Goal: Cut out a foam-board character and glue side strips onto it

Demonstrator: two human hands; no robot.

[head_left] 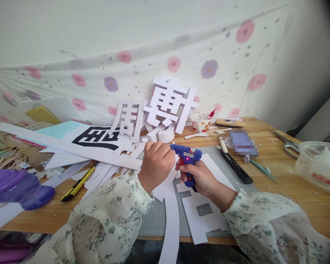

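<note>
My right hand is wrapped round the handle of a blue glue gun, which points left and shows a small red light. Just left of its nozzle is my left hand, its fingers curled together; whatever they pinch is hidden. A long white strip hangs down below my left hand past the table's front edge. Under my right hand a white cut-out piece with a square hole lies on the grey cutting mat. White raised characters stand behind my hands.
Paper scraps and a yellow cutter lie left, near a purple bottle. A black cutter, scissors, a blue pouch and a clear tub are right. A paper cup stands behind.
</note>
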